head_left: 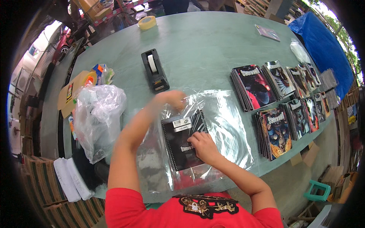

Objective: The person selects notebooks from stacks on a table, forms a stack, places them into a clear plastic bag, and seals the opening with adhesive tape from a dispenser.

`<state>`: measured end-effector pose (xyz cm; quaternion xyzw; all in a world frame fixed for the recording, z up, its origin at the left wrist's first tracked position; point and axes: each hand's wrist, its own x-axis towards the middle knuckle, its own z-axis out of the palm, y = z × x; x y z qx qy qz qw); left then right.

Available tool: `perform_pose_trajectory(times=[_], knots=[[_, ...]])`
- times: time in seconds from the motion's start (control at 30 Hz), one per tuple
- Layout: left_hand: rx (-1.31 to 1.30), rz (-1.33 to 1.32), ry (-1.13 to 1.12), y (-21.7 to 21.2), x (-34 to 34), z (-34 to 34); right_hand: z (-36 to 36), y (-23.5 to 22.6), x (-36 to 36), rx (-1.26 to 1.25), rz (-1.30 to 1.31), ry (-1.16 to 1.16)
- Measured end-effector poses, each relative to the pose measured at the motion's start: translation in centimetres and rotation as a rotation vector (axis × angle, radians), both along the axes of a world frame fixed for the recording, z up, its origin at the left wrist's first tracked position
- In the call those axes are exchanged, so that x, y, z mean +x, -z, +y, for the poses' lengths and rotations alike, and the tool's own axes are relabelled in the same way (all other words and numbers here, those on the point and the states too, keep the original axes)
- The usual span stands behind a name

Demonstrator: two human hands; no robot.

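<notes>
A black spiral notebook [184,143] lies in front of me with a white barcode label near its top. Shiny clear plastic film [232,133] spreads around it, and part of the film seems to cover its upper right. My right hand [205,147] rests on the right side of the cover, fingers slightly bent and apart. Beyond the notebook's top edge, my left hand [174,100] is at the film; motion blur hides what its fingers do. Something red [194,178] shows through the film below the notebook.
A black tape dispenser [155,72] stands beyond my left hand. To the left lies a crumpled clear bag [99,114]. Stacked spiral notebooks [254,85] line the right side. A yellow tape roll [147,22] sits at the far edge of the green table [205,45].
</notes>
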<state>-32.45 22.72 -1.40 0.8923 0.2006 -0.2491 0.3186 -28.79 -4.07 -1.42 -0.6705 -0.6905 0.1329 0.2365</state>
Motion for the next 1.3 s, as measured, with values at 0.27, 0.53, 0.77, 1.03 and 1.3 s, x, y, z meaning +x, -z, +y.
perform_pose_trajectory(times=[0.27,0.53,0.77,1.03,1.3], knots=[[0.155,-0.135,-0.419,-0.1,-17.1,0.1,0.4,0.8,-1.0,0.068,-0.095,-0.069],[-0.481,-0.677,-1.401,-0.4,-20.4,-14.9,0.5,0.3,-1.4,0.052,-0.238,-0.071],[-0.428,-0.486,-1.141,-3.8,-20.1,-18.9,3.6,-2.0,3.4,-0.233,-0.134,-0.312],[0.120,-0.550,-0.514,-1.4,-8.6,-19.9,2.9,0.6,3.7,-0.184,-0.109,-0.339],[0.168,-0.411,-0.356,-0.8,-7.5,-19.7,8.1,-1.0,7.3,-0.228,-0.422,-0.643]])
